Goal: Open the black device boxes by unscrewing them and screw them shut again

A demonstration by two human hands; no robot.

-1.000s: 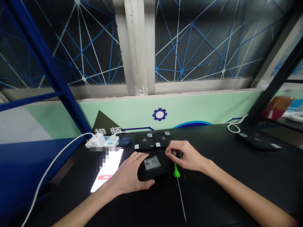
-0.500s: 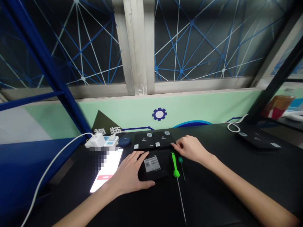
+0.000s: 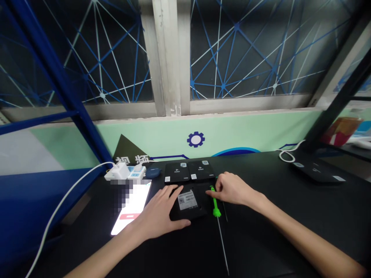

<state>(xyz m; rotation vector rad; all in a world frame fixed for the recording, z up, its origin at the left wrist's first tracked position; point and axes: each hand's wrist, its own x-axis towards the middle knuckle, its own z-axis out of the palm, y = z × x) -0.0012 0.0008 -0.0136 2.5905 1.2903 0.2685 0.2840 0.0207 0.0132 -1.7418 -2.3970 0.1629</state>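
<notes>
My left hand (image 3: 159, 208) lies with its fingers spread over the left side of a flat black box (image 3: 199, 214), which bears a white printed label (image 3: 187, 199). To the right, my right hand (image 3: 234, 188) is closed, its index finger reaching left over the upper handle of a bright green screwdriver (image 3: 216, 210). Whatever its curled fingers may hold is hidden. The shaft of a smaller screwdriver (image 3: 225, 213) shows below this hand, and the hand covers its handle. Both screwdrivers lie on the black table, pointing toward me.
Two flat black cases (image 3: 177, 172) lie side by side behind the box. At left are a lit phone (image 3: 131, 210), a dark blue oval case (image 3: 153, 172) and a power strip (image 3: 136, 173) with a white charger. Another black device (image 3: 317, 172) lies far right beside a white cable (image 3: 286, 156).
My right hand has moved down and toward me, from beside the rear cases to over the screwdriver handles. My left hand stays in place on the black box.
</notes>
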